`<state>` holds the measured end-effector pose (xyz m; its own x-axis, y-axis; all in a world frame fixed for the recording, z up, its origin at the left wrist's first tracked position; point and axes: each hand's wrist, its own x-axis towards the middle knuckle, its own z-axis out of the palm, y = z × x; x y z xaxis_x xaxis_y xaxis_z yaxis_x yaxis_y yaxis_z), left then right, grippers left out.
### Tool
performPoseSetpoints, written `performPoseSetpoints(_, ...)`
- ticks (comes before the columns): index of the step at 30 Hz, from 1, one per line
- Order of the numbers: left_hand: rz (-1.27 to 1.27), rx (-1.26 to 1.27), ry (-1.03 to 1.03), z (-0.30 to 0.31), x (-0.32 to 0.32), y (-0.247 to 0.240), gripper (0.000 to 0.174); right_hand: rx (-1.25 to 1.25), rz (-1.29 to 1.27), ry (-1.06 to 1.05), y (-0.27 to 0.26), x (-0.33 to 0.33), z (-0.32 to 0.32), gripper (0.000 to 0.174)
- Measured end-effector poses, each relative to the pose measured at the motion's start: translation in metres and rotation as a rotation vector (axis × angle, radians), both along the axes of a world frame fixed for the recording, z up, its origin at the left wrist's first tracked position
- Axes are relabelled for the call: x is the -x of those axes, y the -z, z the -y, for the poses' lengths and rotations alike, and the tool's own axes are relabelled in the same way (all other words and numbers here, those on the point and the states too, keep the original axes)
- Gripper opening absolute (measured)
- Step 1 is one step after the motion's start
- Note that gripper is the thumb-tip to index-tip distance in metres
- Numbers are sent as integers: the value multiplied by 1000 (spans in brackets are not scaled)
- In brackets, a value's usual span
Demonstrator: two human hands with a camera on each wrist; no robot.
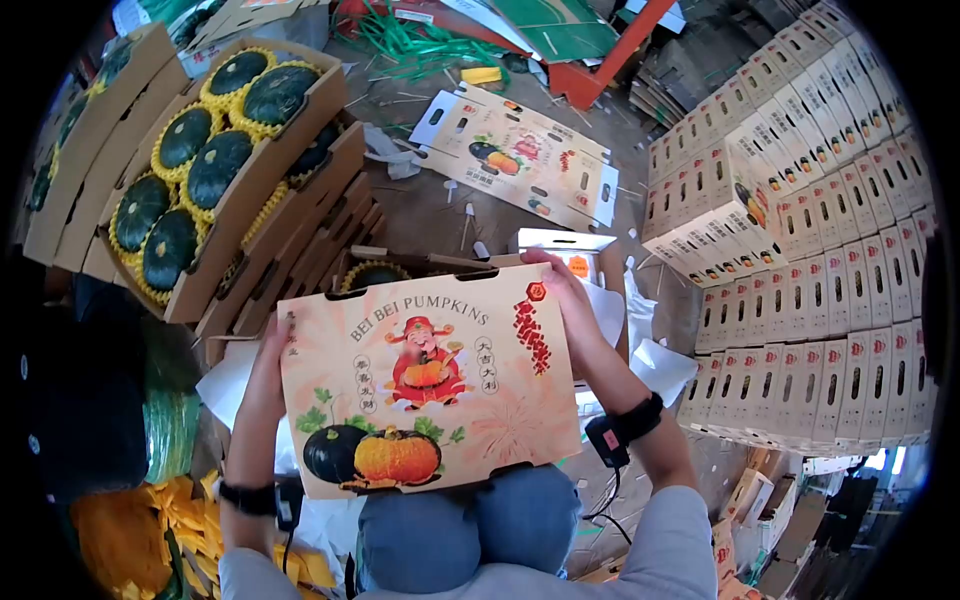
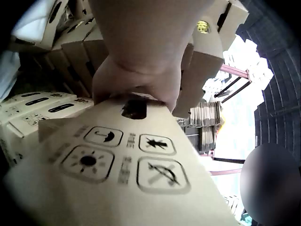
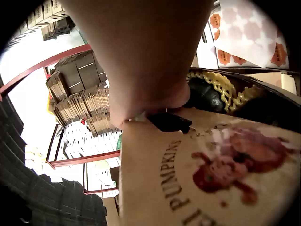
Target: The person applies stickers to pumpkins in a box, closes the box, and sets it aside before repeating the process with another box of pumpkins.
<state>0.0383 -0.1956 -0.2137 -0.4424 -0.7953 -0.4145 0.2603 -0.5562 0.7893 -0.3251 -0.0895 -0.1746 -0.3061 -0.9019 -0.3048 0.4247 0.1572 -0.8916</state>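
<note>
I hold a printed carton (image 1: 430, 390) marked "BEI BEI PUMPKINS" over my knees, its picture side up. My left hand (image 1: 268, 355) grips its left end; in the left wrist view the left hand (image 2: 136, 75) curls over the end panel (image 2: 127, 165) by a small hole, above printed handling symbols. My right hand (image 1: 562, 288) grips the top right corner. In the right wrist view the right hand's fingers (image 3: 150, 84) curl over the carton's edge (image 3: 211, 174) at a slot. Just beyond it lies a dark green pumpkin (image 3: 209, 96) in a yellow foam net.
Open cartons of netted green pumpkins (image 1: 205, 165) are stacked at the left. A wall of closed printed boxes (image 1: 830, 250) rises at the right. A flat unfolded carton (image 1: 520, 155) lies on the floor ahead among green straps (image 1: 420, 45). White paper (image 1: 655, 365) lies by my right knee.
</note>
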Motion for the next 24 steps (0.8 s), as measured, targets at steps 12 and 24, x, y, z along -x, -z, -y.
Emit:
performPoseSetpoints(12,112,-80,-43,-120,-40,-16,84,-82,226,-11,11,-6,-17,52)
performPoseSetpoints(24,-120,109,126,-77,-87,-25,60,233,-44,74,-70,15,-37,67)
